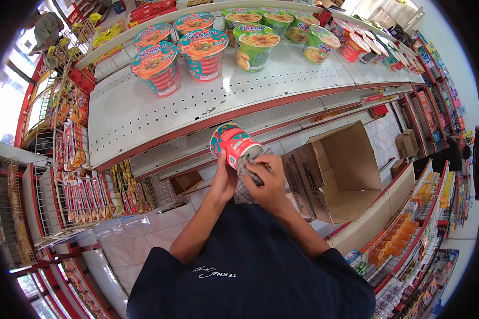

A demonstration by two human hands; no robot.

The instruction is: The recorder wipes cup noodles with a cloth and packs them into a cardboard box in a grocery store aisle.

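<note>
My left hand (223,179) grips a red and teal instant noodle cup (235,141), tilted on its side in front of my chest. Against the base of that cup, my right hand (266,179) presses a grey checked cloth (244,189). A dark object (256,179), too unclear to name, also shows at the right fingers. Beyond my hands, a white perforated shelf (239,99) carries red and teal noodle cups (202,56) at the left. Green Sedaap noodle cups (255,48) stand beside them.
An open cardboard box (347,171) stands right of my hands. Wire racks with packets (82,195) flank the shelf's left end. Lower right, another shelf holds orange containers (395,239). More noodle cups (355,48) line the far right. A person (48,32) is at the upper left.
</note>
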